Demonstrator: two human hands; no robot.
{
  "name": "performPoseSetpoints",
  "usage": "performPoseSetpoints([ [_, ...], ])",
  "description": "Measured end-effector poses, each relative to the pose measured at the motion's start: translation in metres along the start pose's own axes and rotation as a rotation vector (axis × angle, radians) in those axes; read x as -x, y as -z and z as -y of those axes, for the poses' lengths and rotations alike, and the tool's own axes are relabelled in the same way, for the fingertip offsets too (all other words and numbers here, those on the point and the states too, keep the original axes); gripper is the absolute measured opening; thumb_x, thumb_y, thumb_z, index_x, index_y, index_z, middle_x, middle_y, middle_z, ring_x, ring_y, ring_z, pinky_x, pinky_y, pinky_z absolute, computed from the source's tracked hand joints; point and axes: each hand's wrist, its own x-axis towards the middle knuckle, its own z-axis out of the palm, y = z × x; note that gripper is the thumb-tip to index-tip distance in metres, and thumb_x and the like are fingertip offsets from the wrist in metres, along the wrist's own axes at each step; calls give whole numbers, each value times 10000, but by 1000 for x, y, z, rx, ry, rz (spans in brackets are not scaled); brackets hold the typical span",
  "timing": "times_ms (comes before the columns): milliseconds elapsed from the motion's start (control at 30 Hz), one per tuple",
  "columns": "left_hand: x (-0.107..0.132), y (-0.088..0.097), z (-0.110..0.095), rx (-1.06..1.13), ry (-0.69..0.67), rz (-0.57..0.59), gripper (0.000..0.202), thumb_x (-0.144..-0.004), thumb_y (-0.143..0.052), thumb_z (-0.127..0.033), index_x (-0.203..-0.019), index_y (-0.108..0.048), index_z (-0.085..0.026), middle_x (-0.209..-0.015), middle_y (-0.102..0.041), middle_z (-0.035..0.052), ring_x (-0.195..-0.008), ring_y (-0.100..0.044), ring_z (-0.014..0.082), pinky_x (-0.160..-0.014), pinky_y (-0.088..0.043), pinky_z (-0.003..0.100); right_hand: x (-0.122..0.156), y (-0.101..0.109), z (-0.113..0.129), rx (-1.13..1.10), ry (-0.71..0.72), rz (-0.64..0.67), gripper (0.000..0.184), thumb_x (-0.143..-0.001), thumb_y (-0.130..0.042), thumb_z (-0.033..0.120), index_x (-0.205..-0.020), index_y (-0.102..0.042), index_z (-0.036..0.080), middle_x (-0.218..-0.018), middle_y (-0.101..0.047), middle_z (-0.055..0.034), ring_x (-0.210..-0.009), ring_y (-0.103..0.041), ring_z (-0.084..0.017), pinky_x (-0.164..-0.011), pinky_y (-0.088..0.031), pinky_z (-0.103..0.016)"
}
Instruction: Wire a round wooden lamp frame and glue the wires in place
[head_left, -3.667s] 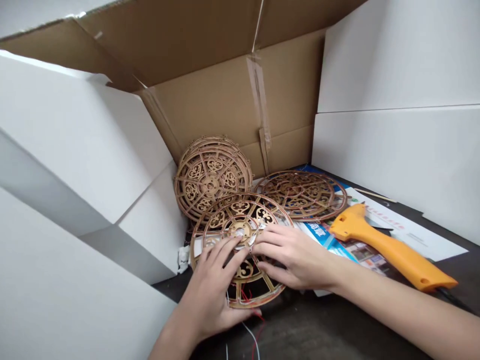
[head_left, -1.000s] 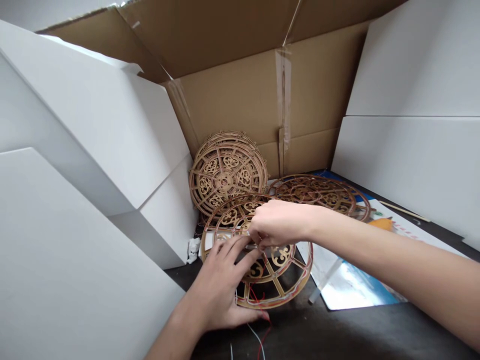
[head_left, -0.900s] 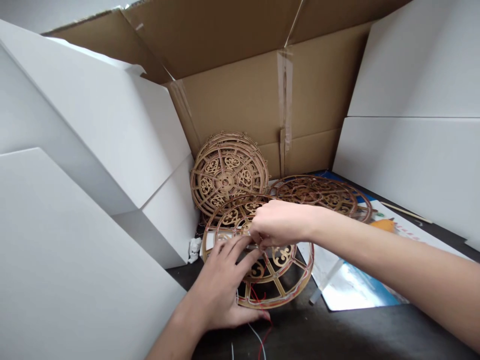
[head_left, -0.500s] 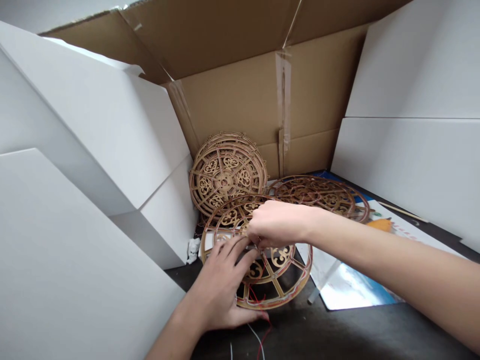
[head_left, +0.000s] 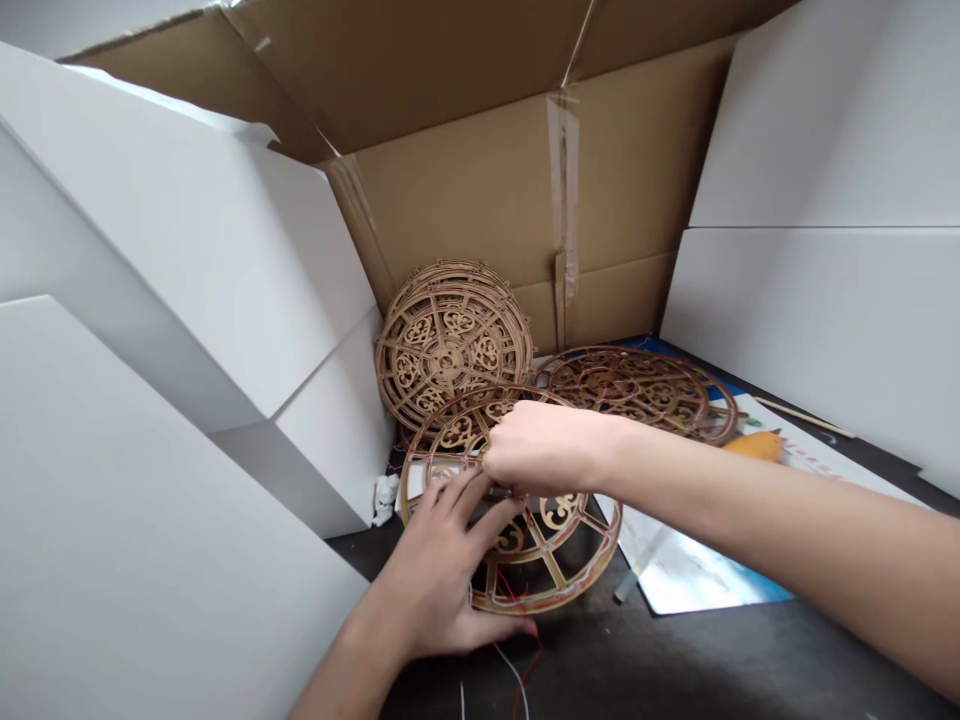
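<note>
A round brown openwork disc (head_left: 559, 594) with curled cut-outs and spokes rests before me. My left hand (head_left: 442, 580) grips it at its left side, the fingers laid across it and the thumb by the near rim. Over the middle of the disc, my right hand (head_left: 547, 445) is closed, knuckles up; whatever its fingers pinch is hidden. A red wire (head_left: 536, 655) crosses the disc's near part and trails past my left thumb. Beside it a white wire (head_left: 513, 672) hangs toward the front.
Similar discs stand stacked (head_left: 444, 365) behind, and others lie flat (head_left: 645, 385) at right. A glossy sheet (head_left: 690, 580), translucent stick (head_left: 624, 587) and orange object (head_left: 757, 446) are nearby. White boxes (head_left: 300, 440) flank the left; white panels (head_left: 810, 320) the right; cardboard (head_left: 465, 210) closes the back.
My right hand has shifted slightly left over the disc, still closed. My left hand keeps its place on the disc. The whole view has shifted slightly.
</note>
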Motion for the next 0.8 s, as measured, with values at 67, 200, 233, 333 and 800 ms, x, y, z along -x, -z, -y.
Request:
performPoseSetpoints([
  [67,-2,3,-2,20,2,-4,886,-687,-792,-580,-1439,-432,-280,-1512,-422,121,-1334,-437,385,-1078,-395,563,0,3,1,-5,-1,7,82,-845,-684,166,-824,-763,172,-789,-740,-82,-734,-683,-206,-654,-432,-311],
  [200,-7,10,-7,43,7,10,861,-655,-781,-384,-1431,-425,-273,-1475,-442,119,-1327,-447,358,-1071,-416,531,2,5,2,-20,-11,4,91,-840,-674,145,-834,-764,155,-800,-746,-95,-746,-696,-232,-626,-425,-321],
  [233,-9,12,-8,44,11,14,860,-647,-769,-349,-1431,-423,-270,-1477,-438,121,-1334,-441,357,-1079,-413,529,2,4,1,-27,-13,0,88,-835,-677,145,-838,-764,152,-803,-748,-97,-749,-699,-238,-618,-421,-322],
  [333,-12,15,-10,49,28,21,856,-602,-736,-271,-1407,-441,-274,-1474,-433,119,-1343,-428,369,-1094,-399,547,5,0,-1,-61,-35,-21,96,-838,-673,176,-853,-765,151,-812,-750,-102,-751,-701,-245,-601,-413,-323],
  [800,-4,7,-7,-15,53,44,849,-600,-708,-219,-1397,-414,-254,-1557,-346,139,-1413,-356,401,-1134,-329,625,74,-28,13,-293,-427,-296,196,-943,-466,151,-954,-655,201,-931,-716,-48,-840,-672,-223,-679,-439,-330],
])
